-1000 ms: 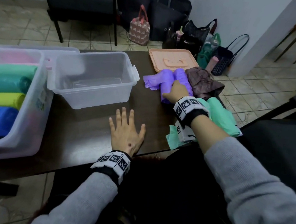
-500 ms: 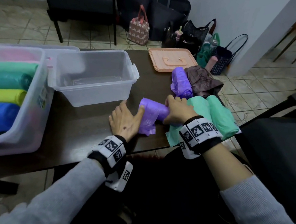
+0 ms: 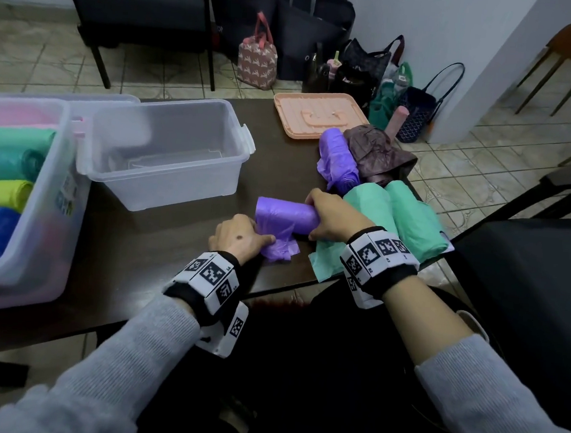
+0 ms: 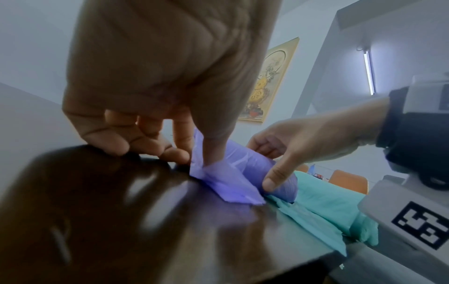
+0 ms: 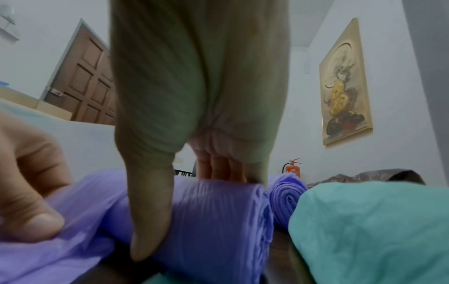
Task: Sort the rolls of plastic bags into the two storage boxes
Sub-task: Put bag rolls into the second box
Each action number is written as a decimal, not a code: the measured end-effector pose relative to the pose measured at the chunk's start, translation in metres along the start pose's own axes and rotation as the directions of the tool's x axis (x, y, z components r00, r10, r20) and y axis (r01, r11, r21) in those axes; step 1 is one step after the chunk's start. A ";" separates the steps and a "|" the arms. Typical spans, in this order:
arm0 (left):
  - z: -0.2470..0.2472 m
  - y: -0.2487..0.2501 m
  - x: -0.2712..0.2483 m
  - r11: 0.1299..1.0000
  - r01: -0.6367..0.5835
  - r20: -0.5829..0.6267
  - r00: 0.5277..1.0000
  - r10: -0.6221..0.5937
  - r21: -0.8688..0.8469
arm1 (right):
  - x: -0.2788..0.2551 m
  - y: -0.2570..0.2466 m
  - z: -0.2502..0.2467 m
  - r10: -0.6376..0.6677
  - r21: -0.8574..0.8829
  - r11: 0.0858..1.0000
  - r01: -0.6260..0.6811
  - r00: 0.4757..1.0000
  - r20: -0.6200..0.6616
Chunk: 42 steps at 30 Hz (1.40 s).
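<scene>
Right hand (image 3: 328,216) grips the purple roll (image 3: 286,214); left hand (image 3: 237,236) pinches its loose flap; tuck it, then box it in the clear box (image 3: 167,150)

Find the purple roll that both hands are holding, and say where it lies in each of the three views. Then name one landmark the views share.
Head view: the purple roll lies on the table, centre, between the left hand and right hand.
Left wrist view: centre right.
Right wrist view: lower centre, under the thumb.
Shared landmark: the green rolls beside it.
</scene>
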State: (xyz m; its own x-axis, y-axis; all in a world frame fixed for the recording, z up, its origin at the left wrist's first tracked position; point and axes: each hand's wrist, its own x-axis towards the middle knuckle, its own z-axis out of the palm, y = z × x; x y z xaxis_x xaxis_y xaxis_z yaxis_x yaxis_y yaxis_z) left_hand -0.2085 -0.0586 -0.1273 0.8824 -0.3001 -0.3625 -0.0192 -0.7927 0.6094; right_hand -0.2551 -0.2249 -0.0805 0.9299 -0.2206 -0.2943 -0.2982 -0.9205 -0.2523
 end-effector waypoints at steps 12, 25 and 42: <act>-0.007 0.017 0.005 0.968 -0.073 -0.110 0.993 0.048 -0.241 | 0.004 -0.001 0.000 -0.001 -0.005 1.000 0.001 0.998 0.061; -0.007 0.012 0.022 0.872 -0.114 -0.230 0.973 0.001 -0.477 | 0.023 0.003 -0.025 0.028 0.044 0.998 -0.042 0.958 0.285; -0.023 0.006 0.020 0.992 -0.083 -0.269 0.962 0.053 -0.099 | 0.032 -0.015 -0.019 -0.033 0.119 0.993 0.004 0.970 0.241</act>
State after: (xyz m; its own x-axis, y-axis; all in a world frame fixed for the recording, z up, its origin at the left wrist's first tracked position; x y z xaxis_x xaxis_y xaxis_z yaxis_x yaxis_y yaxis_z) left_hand -0.1805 -0.0574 -0.1144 0.9740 -0.1879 -0.1262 -0.0454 -0.7084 0.7044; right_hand -0.2164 -0.2239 -0.0691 0.8598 -0.1060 -0.4995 -0.3181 -0.8765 -0.3614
